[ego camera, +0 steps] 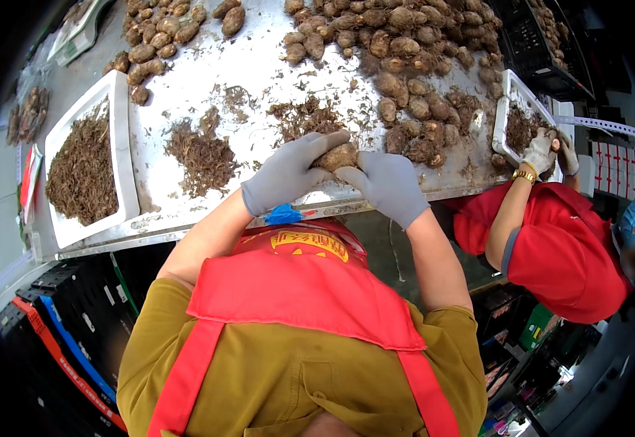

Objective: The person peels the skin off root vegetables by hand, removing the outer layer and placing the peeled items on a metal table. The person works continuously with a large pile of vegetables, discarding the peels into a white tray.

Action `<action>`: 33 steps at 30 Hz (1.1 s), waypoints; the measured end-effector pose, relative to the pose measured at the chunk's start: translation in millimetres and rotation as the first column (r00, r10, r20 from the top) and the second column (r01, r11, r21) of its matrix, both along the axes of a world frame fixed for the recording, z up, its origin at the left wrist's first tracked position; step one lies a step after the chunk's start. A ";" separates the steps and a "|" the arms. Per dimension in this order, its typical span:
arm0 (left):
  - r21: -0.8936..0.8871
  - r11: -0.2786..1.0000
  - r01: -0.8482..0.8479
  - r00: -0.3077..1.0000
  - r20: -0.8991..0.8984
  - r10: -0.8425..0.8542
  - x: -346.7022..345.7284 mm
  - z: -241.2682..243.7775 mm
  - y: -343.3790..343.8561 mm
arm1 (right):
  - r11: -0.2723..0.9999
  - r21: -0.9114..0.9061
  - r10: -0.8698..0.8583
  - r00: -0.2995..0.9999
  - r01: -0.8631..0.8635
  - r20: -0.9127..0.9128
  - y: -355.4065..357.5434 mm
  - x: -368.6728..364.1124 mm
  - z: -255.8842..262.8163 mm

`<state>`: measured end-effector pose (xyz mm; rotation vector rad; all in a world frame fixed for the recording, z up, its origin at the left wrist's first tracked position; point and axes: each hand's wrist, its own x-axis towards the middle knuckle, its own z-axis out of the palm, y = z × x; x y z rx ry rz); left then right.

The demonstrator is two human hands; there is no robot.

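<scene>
Both my hands, in grey gloves, hold one brown taro corm (339, 157) just above the near part of a metal table (262, 71). My left hand (290, 170) wraps its left end, with fingers along the far side. On the right end, my right hand (391, 183) grips with the thumb in front. Whether it holds a small tool is hidden. Directly beyond the corm lies a heap of dark root fibres (312, 117). A second fibre heap (200, 158) sits left of my left hand. Several hairy taro corms (421, 109) lie beyond my right hand.
A white foam box (124, 158) of fibres stands left. Smoother corms (164, 33) lie far left; a large hairy pile (405, 33) lies far right. At right, a co-worker's gloved hands (541, 150) work over another foam box (506, 104). A black crate (541, 65) stands behind.
</scene>
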<state>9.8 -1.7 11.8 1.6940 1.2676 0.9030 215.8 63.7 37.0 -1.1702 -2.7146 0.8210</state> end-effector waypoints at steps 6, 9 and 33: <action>-0.179 0.982 -0.063 0.985 -0.171 0.032 5.4 9.2 -12.7 | 0.984 0.126 0.139 0.985 -0.126 -0.100 -9.4 -0.1 -6.3; -0.114 0.983 -0.147 0.989 -0.034 0.144 8.2 -2.1 -16.4 | 0.977 0.184 0.141 0.973 -0.108 -0.180 -12.9 -3.0 -9.6; -0.345 0.885 -0.312 0.878 0.252 0.407 7.8 11.9 -38.8 | 0.994 0.091 0.076 0.984 -0.062 -0.164 -7.8 -19.9 -7.8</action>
